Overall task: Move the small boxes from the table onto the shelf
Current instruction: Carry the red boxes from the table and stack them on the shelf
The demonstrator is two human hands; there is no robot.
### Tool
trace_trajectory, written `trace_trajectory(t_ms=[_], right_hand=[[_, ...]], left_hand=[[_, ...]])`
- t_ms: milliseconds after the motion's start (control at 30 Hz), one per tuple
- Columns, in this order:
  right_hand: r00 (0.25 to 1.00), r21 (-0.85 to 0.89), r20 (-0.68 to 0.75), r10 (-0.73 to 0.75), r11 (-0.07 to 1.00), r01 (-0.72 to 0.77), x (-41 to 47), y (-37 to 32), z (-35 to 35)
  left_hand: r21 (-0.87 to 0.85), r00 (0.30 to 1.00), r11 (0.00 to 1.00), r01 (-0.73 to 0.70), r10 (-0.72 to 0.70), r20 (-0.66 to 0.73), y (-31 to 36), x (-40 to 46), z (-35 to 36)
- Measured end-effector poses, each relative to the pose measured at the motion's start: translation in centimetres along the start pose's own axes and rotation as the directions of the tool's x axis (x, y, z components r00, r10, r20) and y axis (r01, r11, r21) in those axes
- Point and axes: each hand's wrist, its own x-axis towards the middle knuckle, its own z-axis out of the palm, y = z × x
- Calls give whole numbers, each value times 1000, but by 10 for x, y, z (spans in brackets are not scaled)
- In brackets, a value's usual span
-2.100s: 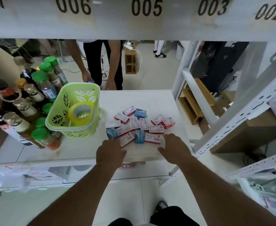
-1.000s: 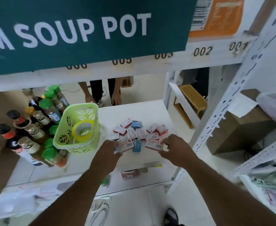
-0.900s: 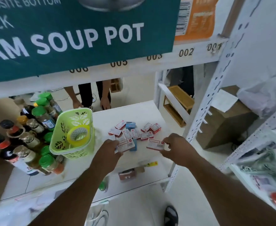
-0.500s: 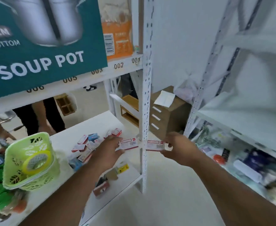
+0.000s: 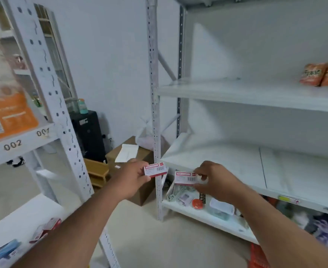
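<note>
Since the earlier frame: view swung right; both boxes carried off the surface (image 5: 21, 215) to the white shelf (image 5: 227, 161), right of centre.

Left hand (image 5: 129, 179): grip closed on a small red-and-white box (image 5: 155, 169), pinched at its left end, mid-frame.
Right hand (image 5: 213, 180): grip closed on a second box (image 5: 185, 177), pinched at its right end, just before the shelf's front edge.
Remaining boxes (image 5: 43, 230): loose on the surface, lower left.

Handling, judged: light, stiff cardboard, easily crushed; best held by the short edges.

Difference: the soup-pot sign and green basket are out of view.
</note>
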Motion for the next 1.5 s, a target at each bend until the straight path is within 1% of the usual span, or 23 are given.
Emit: trace_trajectory(t_ms=[167, 333, 500, 633, 900, 1000, 1100, 1200, 1333, 1500], right_hand=[[998, -57, -65, 6, 998, -9, 8, 56, -58], [993, -72, -112, 36, 996, -44, 23, 93, -106], [986, -122, -157, 51, 990, -71, 50, 118, -142], [975, -121, -210, 75, 987, -102, 82, 126, -161], [941, -141, -318, 118, 975, -170, 169, 123, -185], [936, -172, -328, 131, 965, -196, 205, 118, -193], [930, -196, -339, 144, 956, -219, 236, 118, -202], [927, -197, -335, 166, 950, -241, 262, 122, -212], [924, -181, -330, 193, 948, -263, 295, 140, -223], [923, -152, -322, 213, 950, -272, 335, 179, -237]], left_hand=[[48, 985, 984, -172, 171, 18, 70, 63, 5], [25, 975, 975, -220, 220, 15, 116, 117, 10], [26, 960, 959, -281, 281, 1, 146, 171, 5], [7, 943, 943, -332, 332, 6, 156, 223, -5], [-19, 880, 880, -474, 474, 13, 148, 350, -33], [-66, 864, 864, -500, 502, 28, 147, 391, -45], [-49, 844, 845, -533, 535, 48, 150, 428, -53], [-74, 832, 832, -549, 553, 44, 152, 462, -57], [-63, 825, 827, -559, 562, 55, 157, 504, -52], [-29, 825, 828, -560, 560, 73, 169, 557, -37]])
